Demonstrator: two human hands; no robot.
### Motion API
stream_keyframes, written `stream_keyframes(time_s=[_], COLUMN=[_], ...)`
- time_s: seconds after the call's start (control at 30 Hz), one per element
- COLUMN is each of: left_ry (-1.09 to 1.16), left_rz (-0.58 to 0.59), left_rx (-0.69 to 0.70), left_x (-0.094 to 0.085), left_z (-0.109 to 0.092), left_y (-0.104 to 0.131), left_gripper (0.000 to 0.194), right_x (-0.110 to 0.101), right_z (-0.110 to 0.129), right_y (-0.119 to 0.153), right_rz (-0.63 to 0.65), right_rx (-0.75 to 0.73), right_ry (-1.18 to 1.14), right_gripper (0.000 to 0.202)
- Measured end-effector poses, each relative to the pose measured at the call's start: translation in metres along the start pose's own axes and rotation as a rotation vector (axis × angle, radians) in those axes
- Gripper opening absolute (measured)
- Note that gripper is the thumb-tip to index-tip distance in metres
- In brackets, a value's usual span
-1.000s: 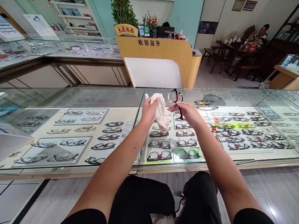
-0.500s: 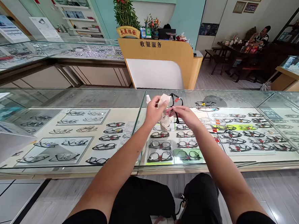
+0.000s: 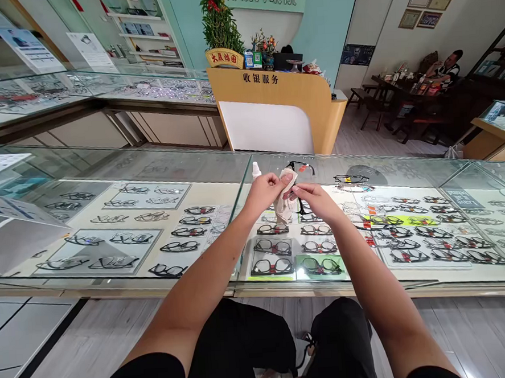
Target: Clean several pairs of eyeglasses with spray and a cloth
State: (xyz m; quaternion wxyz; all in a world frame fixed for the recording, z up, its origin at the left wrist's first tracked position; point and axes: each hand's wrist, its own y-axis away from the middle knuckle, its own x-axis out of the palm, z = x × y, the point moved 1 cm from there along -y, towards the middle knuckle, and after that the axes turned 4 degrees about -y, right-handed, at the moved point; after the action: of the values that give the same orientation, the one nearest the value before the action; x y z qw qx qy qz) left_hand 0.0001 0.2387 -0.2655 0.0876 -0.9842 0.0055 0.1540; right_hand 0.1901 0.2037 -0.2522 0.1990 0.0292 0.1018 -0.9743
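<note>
Black-framed glasses (image 3: 301, 166) are held between my two hands above the glass display counter. My left hand (image 3: 265, 193) is closed on a pale cloth (image 3: 284, 208), which covers part of the frame and hangs down below the fingers. My right hand (image 3: 317, 201) pinches the glasses near a lens, with one dark temple pointing down beside it. Behind my left hand stands a small white bottle (image 3: 256, 169) on the counter. The lens under the cloth is hidden.
Rows of glasses (image 3: 272, 266) lie inside the glass counter (image 3: 216, 157). More frames (image 3: 351, 179) rest at its far side. A folded white card (image 3: 19, 232) stands at left. Beyond are a wooden cashier desk (image 3: 267, 91) and a seated person (image 3: 446, 70).
The view has shifted slightly, moving the scene right. The cloth now wraps over the lens area, and the glasses have tilted between my hands.
</note>
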Motion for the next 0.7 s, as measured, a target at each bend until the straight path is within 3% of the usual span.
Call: stream_keyframes(time_s=[0.13,0.37,0.5,0.7], left_ry=[0.105,0.301,0.438,0.619], left_rz=[0.201,0.383,0.388,0.319], left_rx=[-0.168,-0.340,-0.339,-0.201], left_x=[-0.002,-0.006,-0.003,0.001], left_z=[0.014,0.015,0.010,-0.001], left_y=[-0.006,-0.009,-0.008,-0.006], left_gripper=[0.056,0.043,0.041,0.041], right_x=[0.000,0.001,0.001,0.000], right_z=[0.000,-0.005,-0.006,-0.004], right_y=[0.001,0.001,0.001,0.001], right_rz=[-0.013,-0.003,-0.003,0.015], right_rx=[0.005,0.030,0.062,0.018], right_ry=[0.034,0.073,0.058,0.049], right_gripper=[0.044,0.047,0.048,0.046])
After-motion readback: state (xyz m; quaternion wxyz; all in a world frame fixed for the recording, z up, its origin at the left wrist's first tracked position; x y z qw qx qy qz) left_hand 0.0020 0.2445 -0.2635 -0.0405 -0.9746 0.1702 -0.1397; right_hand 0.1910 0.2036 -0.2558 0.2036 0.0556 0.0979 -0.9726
